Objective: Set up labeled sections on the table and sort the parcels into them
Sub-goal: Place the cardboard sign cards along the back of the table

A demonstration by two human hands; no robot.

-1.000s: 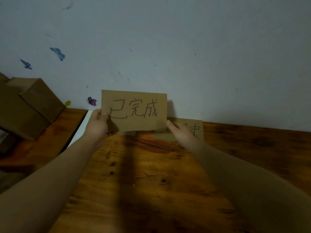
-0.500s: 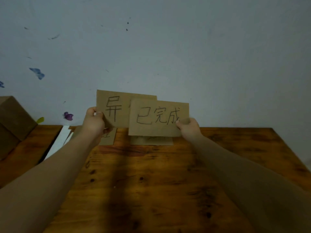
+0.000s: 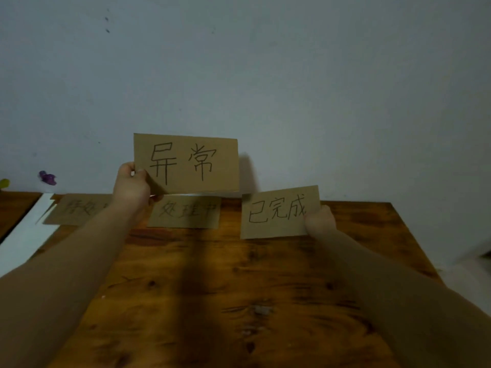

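Note:
My left hand [image 3: 130, 186] pinches the left edge of a brown cardboard label reading 异常 [image 3: 186, 163], held upright in front of the wall. My right hand [image 3: 319, 218] grips the right edge of a second cardboard label reading 已完成 [image 3: 279, 212], low over the far right of the wooden table [image 3: 239, 301]. Two more cardboard labels lie flat along the table's far edge: one reading 处理中 [image 3: 186, 211] in the middle, and one at the left [image 3: 78, 209], partly hidden by my left forearm.
A white strip [image 3: 29, 232] runs along the table's left side. A purple butterfly sticker [image 3: 47, 178] and a yellow one [image 3: 4, 183] sit low on the grey-white wall. The table's right edge falls off at the far right.
The two labels were stacked in my hands; my right hand has drawn the 已完成 label out to the right and lowered it. The view has swung right, and the boxes at left are out of sight.

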